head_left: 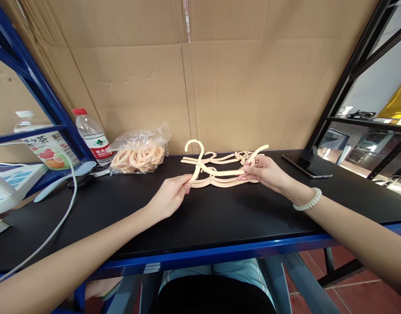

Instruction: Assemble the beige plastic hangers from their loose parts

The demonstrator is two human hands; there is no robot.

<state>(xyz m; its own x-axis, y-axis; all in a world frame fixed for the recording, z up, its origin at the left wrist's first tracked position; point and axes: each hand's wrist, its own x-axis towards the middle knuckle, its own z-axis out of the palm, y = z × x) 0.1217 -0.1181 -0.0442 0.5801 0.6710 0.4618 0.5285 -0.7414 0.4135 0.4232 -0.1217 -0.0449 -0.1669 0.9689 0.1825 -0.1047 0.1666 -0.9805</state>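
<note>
A cream plastic clothes hanger (225, 173) is held up above the black table by both of my hands. My left hand (171, 195) pinches its short left part, below the curved hook (194, 143). At the other end my right hand (265, 173) grips the bar, where a curved cream piece (261, 150) sticks up past the fingers. I cannot tell whether that piece is joined to the bar. More cream hangers (226, 184) lie flat behind and below the held one, partly covered by it and by my right hand.
At the back left, a clear plastic bag (138, 155) of cream parts stands beside a red-capped water bottle (94, 138). A hairbrush (65, 179) and a white cable (65, 213) lie further left. A phone (305, 165) rests at the right, and cardboard (226, 87) lines the back.
</note>
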